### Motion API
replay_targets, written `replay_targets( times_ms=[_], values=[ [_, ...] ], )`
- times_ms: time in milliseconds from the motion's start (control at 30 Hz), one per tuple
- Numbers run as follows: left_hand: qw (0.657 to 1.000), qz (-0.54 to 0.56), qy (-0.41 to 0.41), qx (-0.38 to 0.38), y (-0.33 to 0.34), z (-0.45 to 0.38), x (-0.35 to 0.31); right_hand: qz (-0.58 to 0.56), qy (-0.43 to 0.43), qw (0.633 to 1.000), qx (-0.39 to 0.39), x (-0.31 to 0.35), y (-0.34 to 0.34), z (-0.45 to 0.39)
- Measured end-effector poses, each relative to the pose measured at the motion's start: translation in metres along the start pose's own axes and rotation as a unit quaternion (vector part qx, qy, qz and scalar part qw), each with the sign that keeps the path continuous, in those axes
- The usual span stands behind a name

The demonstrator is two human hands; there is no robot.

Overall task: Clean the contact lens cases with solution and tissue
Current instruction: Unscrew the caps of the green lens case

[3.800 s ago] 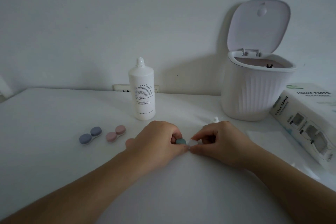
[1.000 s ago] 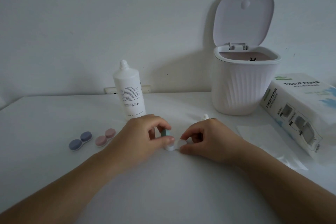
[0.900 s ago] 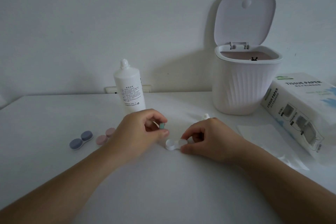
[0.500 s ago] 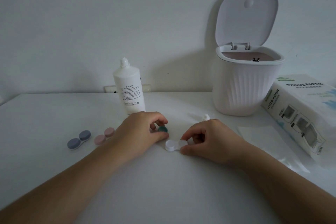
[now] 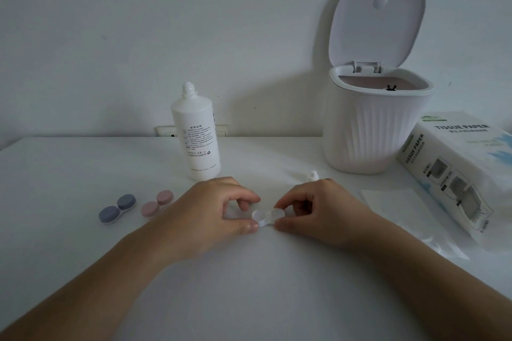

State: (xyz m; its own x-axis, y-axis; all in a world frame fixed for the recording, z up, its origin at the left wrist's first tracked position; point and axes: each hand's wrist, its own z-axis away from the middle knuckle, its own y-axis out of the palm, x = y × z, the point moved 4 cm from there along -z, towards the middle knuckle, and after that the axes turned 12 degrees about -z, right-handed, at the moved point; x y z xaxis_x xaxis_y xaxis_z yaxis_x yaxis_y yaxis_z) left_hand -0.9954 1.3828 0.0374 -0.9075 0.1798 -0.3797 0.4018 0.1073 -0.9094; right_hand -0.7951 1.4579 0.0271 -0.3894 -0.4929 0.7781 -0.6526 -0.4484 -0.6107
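A small white lens case [image 5: 266,218] lies on the white table [image 5: 249,285] between my hands. My left hand [image 5: 210,216] pinches its left cup, thumb at the front and curled forefinger behind. My right hand [image 5: 318,212] pinches the right cup, which carries a white cap. The left cup is uncovered; its green cap is hidden behind my left fingers. The white solution bottle [image 5: 197,135] stands upright just behind my left hand. A tissue sheet [image 5: 393,202] lies flat to the right of my right hand.
A blue-grey lens case [image 5: 117,209] and a pink lens case [image 5: 157,203] lie left of my left hand. A small white cap [image 5: 313,175] sits behind my right hand. A white bin [image 5: 374,130] with raised lid stands back right, a tissue box [image 5: 454,169] beside it.
My left hand took the green cap off the left cup, carried it back and to the left, set it down, and returned to the case. My right hand kept hold of the right cup.
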Motion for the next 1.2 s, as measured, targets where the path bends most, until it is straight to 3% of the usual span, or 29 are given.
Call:
replay_targets(
  times_ms=[567, 733, 900, 1100, 1200],
  values=[
    [0.999, -0.011, -0.03, 0.011, 0.013, -0.004, -0.008, -0.003, 0.007, 1.0, -0.024, 0.004, -0.008, 0.006],
    [1.0, -0.025, -0.005, 0.001, 0.014, -0.004, -0.01, 0.062, 0.002, 0.993, -0.103, 0.009, -0.052, 0.024],
    [1.0, -0.018, 0.012, -0.017, 0.012, -0.006, -0.011, 0.217, 0.105, 0.953, -0.181, -0.014, -0.099, 0.062],
    [0.999, 0.015, 0.004, -0.049, 0.005, -0.003, -0.011, 0.268, 0.118, 0.942, -0.163, -0.02, -0.1, 0.09],
    [0.999, 0.019, 0.002, -0.048, 0.003, -0.003, -0.011, 0.283, 0.143, 0.945, -0.079, -0.024, -0.098, 0.093]
  ],
)
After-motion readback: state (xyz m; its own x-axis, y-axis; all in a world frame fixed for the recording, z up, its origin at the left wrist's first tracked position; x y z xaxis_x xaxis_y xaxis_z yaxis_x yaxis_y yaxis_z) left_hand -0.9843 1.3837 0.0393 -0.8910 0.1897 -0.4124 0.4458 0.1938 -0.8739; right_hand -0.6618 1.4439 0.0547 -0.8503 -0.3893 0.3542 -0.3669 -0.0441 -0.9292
